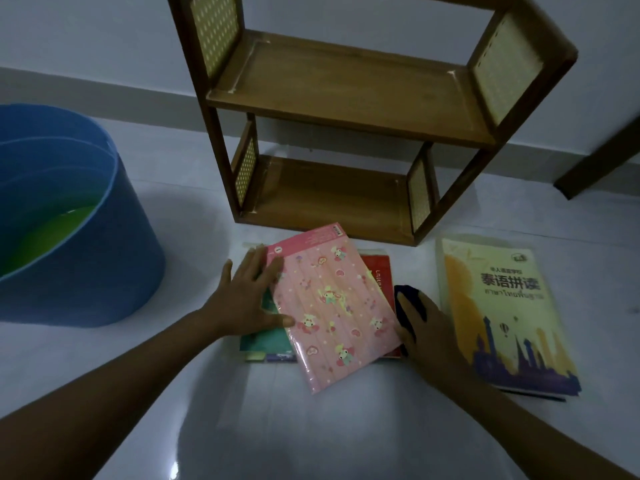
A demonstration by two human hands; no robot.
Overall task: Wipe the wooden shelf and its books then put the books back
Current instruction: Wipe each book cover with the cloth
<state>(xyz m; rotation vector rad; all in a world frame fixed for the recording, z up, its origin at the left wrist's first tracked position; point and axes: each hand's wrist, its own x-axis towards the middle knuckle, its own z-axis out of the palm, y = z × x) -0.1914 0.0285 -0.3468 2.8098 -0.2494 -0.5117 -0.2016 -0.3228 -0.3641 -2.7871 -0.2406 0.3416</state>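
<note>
Left hand flat on pink book; right hand grips dark cloth beside it.

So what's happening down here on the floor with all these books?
A person is cleaning books taken off a small wooden shelf, which stands empty against the wall. The left hand lies flat on a pink patterned book that tops a small pile. The right hand grips a dark cloth at that book's right edge. A yellow book lies apart to the right. A blue bucket with greenish liquid stands to the left. No book is back on the shelf yet.
</note>
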